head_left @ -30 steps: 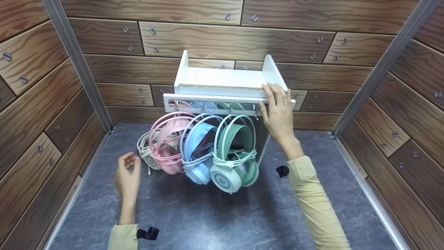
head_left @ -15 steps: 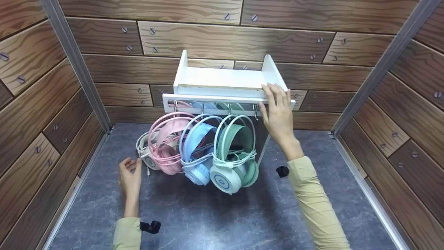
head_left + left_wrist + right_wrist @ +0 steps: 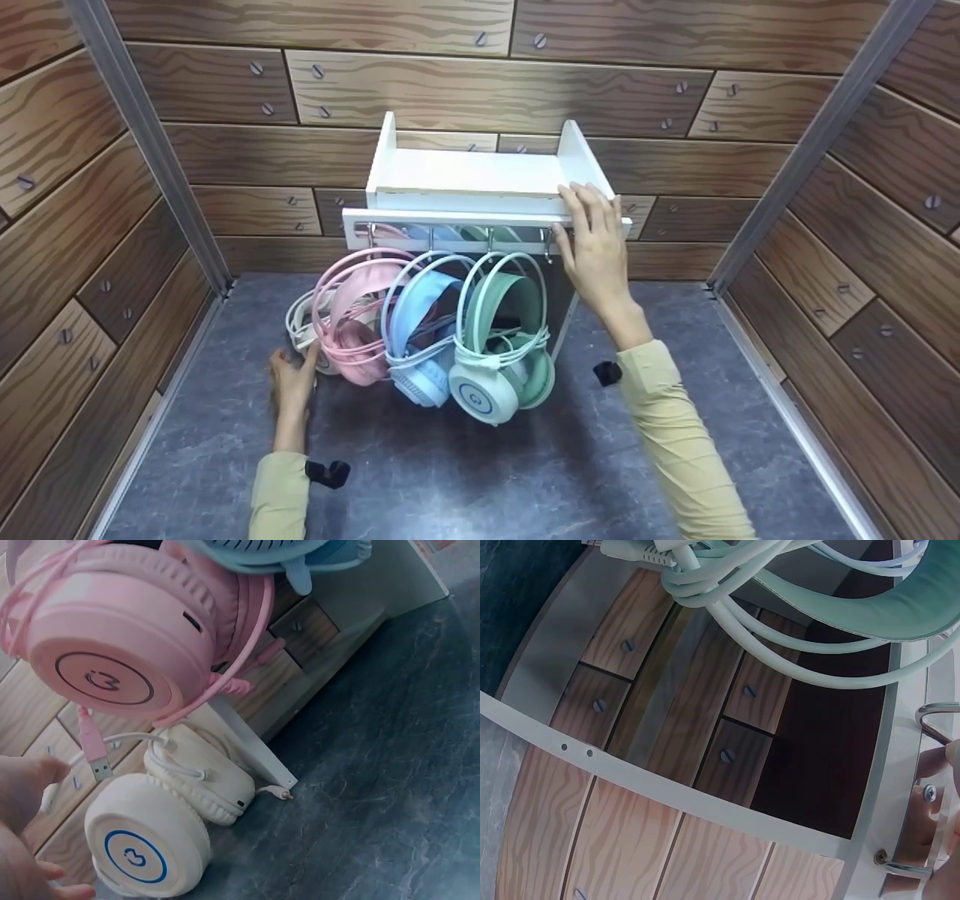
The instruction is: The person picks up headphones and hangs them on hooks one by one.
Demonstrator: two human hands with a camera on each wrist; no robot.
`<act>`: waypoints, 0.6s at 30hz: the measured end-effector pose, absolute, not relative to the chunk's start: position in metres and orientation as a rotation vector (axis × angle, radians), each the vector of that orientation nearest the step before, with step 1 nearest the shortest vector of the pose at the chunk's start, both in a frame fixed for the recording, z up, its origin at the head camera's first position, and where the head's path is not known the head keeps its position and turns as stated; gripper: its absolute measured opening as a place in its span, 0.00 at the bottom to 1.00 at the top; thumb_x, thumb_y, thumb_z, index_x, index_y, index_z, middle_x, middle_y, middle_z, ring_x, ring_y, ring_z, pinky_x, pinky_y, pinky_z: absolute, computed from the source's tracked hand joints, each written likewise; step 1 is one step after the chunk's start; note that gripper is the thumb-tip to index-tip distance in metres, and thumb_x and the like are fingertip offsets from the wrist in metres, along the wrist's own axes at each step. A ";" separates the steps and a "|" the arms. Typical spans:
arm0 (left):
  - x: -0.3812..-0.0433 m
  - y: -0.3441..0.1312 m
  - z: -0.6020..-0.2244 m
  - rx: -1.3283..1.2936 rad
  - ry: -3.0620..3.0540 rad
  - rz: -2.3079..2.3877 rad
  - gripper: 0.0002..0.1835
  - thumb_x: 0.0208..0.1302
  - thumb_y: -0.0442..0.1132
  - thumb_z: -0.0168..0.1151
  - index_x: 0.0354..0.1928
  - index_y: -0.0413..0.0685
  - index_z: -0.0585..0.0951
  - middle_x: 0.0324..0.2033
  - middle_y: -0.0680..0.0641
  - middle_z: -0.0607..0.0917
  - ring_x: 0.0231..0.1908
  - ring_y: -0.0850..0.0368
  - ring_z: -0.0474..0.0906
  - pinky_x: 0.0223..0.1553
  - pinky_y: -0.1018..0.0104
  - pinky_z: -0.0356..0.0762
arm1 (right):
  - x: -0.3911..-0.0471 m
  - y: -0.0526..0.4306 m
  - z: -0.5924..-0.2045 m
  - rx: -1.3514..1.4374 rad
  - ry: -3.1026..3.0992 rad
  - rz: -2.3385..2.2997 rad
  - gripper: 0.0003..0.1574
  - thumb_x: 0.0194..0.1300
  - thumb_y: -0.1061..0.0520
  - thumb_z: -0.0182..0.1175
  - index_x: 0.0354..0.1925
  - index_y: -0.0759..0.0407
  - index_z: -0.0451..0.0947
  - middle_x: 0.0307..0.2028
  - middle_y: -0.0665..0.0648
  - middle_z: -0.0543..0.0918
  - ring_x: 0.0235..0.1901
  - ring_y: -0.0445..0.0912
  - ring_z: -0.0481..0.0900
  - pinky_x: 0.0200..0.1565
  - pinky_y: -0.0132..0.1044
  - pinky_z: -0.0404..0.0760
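White headphones [image 3: 146, 836] lie on the floor at the rack's left, partly hidden behind the hanging pink headphones [image 3: 367, 319] in the head view. My left hand [image 3: 294, 381] is close beside the white pair, thumb and fingers spread with nothing between them. Blue headphones [image 3: 424, 337] and green headphones [image 3: 495, 337] hang from the hooks of a white rack [image 3: 472, 171], cables wound around them. At the rack's right end, my right hand [image 3: 598, 251] holds its front edge, fingers over the top and thumb against the hook rail [image 3: 420, 217].
Beside my right thumb is a bare hook [image 3: 548, 244]. Wood-patterned walls [image 3: 487, 90] enclose the back and sides. The floor [image 3: 450, 480] is dark and marbled. A pink USB plug [image 3: 95, 750] dangles above the white headphones.
My left hand has moved forward and right to the white headphones, its fingers spreading. My right hand stays on the rack. The whole head view has shifted slightly.
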State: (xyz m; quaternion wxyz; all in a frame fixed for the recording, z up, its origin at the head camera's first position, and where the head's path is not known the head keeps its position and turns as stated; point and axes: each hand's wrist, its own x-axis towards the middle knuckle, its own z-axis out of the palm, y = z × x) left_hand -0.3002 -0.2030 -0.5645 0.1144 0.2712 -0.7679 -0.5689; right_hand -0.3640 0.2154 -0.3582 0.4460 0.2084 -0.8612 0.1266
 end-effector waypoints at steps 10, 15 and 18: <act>-0.312 -0.206 -0.574 0.667 -2.184 -1.913 0.45 0.62 0.51 0.53 0.67 0.29 0.43 0.63 0.25 0.55 0.65 0.36 0.51 0.66 0.51 0.49 | -0.364 0.216 -0.359 0.525 -2.125 0.303 0.30 0.69 0.46 0.46 0.66 0.50 0.60 0.63 0.54 0.64 0.66 0.48 0.55 0.68 0.48 0.39; -0.319 -0.207 -0.580 0.686 -2.087 -2.091 0.44 0.62 0.53 0.53 0.68 0.35 0.44 0.62 0.28 0.61 0.58 0.40 0.64 0.55 0.52 0.70 | -0.363 0.216 -0.358 0.524 -2.119 0.305 0.29 0.69 0.46 0.46 0.66 0.50 0.60 0.62 0.55 0.65 0.66 0.48 0.55 0.68 0.49 0.39; -0.323 -0.208 -0.585 0.706 -1.978 -2.231 0.41 0.62 0.53 0.54 0.67 0.38 0.48 0.59 0.34 0.65 0.43 0.50 0.75 0.44 0.52 0.78 | -0.363 0.216 -0.358 0.528 -2.114 0.297 0.30 0.68 0.46 0.46 0.66 0.51 0.60 0.62 0.54 0.65 0.66 0.48 0.56 0.68 0.49 0.39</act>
